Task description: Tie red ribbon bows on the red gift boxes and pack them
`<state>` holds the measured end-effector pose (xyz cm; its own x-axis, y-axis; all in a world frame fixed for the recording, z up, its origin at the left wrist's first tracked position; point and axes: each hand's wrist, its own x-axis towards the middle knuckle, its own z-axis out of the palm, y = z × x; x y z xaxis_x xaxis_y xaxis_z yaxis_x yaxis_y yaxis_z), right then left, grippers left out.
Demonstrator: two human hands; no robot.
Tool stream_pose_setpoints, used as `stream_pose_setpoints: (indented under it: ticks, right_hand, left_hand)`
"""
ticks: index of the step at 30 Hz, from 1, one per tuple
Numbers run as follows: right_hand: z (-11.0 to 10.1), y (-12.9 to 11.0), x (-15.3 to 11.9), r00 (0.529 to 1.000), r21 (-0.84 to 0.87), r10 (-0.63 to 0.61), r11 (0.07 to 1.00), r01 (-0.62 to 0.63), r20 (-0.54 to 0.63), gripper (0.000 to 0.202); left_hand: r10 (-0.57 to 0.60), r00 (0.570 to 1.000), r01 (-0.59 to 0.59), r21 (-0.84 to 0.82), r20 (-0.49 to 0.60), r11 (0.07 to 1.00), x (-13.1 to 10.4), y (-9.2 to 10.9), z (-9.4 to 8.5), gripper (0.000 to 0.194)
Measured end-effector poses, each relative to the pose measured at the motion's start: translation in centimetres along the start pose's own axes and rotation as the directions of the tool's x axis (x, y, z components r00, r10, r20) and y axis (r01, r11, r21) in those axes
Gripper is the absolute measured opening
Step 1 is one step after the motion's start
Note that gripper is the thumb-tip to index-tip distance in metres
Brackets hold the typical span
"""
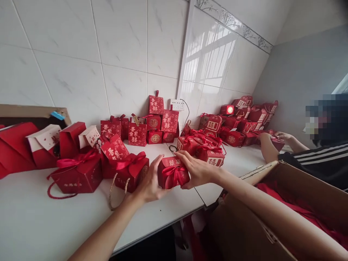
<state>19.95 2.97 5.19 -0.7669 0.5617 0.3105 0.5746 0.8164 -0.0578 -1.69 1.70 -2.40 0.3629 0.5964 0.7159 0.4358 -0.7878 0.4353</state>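
A small red gift box (173,173) with a red ribbon bow on its front is held between both hands above the white table (40,217). My left hand (152,181) grips its left side, fingers curved behind it. Around its right side and top edge wraps my right hand (195,167). Just left of my left hand stands a red box with a bow and rope handle (133,170). Behind my right hand sits a red box with a white label (213,156), in a cluster of similar boxes.
Stacked red boxes (153,123) stand by the wall near a power strip (176,104). More boxes (76,175) line the left. An open cardboard carton (244,217) with red items is under my right forearm. Another person (318,156) handles a box at right.
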Motion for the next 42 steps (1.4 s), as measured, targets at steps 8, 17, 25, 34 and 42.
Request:
stream_pose_setpoints:
  ticks: [8,17,25,34,42]
  right_hand:
    - [0.9,0.4,-0.5,0.994,-0.038,0.102,0.994,-0.104,-0.034,0.096]
    - [0.2,-0.3,-0.1,0.979,-0.037,0.142,0.988,-0.149,-0.144,0.096]
    - [0.5,-0.5,-0.1,0.979,-0.054,0.112,0.991,-0.122,-0.169,0.099]
    - [0.5,-1.1,-0.2,0.975,-0.077,0.025,0.996,-0.043,-0.219,0.099]
    - [0.3,-1.4,-0.4,0.959,-0.071,-0.035,0.997,0.016,-0.283,0.098]
  left_hand:
    - [-0.168,0.969,0.204,-0.201,0.181,0.958,0.4,0.0,-0.4,0.102]
    - [-0.307,0.899,0.241,-0.231,-0.313,0.943,1.2,1.2,-0.6,0.036]
    - [0.014,0.902,0.0,0.033,-0.431,0.999,1.7,2.7,-0.9,0.006]
    - [0.479,0.816,-0.431,0.214,-0.323,0.877,1.1,3.7,-1.2,0.02]
    - [0.555,0.776,-0.482,0.286,-0.299,0.828,1.1,4.4,-1.6,0.019]
